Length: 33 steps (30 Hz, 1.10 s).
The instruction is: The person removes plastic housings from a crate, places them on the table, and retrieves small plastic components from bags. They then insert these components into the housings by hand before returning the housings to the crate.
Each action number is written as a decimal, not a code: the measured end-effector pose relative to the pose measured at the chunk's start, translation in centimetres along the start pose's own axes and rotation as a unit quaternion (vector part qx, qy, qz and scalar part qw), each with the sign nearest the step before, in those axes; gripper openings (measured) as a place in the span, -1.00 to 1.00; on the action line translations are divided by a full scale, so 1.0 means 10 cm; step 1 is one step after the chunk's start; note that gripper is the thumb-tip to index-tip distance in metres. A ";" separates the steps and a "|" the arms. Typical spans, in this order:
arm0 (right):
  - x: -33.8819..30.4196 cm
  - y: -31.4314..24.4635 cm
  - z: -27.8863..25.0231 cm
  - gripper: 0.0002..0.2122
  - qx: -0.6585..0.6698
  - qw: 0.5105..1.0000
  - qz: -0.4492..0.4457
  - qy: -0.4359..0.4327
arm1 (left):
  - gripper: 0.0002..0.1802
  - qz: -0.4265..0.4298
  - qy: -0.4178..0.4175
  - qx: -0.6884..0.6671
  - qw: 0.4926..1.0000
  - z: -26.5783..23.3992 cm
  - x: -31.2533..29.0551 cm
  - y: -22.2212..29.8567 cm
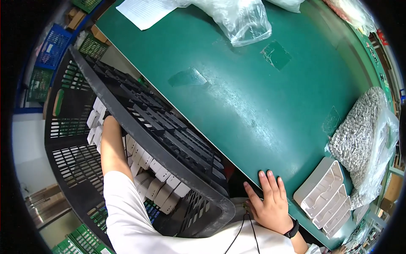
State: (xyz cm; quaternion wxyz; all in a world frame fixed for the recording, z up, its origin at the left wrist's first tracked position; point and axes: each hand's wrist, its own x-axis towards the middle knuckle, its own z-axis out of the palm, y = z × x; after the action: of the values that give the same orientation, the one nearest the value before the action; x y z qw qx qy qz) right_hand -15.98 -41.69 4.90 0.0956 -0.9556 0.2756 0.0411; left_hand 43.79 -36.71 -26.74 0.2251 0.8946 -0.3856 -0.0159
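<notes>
A large black slotted plastic crate point(95, 82) stands at the left beside the table, with rows of white plastic housings point(163, 173) inside. My left arm reaches down into it, and my left hand point(109, 120) passes beside the white housings under the crate's rim. Its fingers are hidden there, so what they hold does not show. My right hand point(270, 207) rests with its fingers stretched out on the near edge of the green table point(237, 106), holding nothing. To its right lies a pale plastic tray-like housing point(323, 192) with several long compartments.
A clear bag of small metal parts point(359, 131) sits at the table's right edge. Clear plastic bags point(237, 21) and a printed sheet point(146, 10) lie at the far side. Blue point(53, 46) and green crates point(40, 84) stand at the far left; another green crate point(78, 241) is below.
</notes>
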 end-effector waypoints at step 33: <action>0.00 -0.03 0.04 -0.57 -0.025 1.000 0.009 0.011 | -0.63 -0.113 0.018 0.017 0.993 0.05 -0.59 0.07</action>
State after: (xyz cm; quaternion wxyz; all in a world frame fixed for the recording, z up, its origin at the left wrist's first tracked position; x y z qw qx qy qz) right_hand -15.80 -41.36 4.52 0.0681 -0.9557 0.2836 0.0388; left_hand 39.08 -33.16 -27.78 0.2133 0.9363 -0.2785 -0.0180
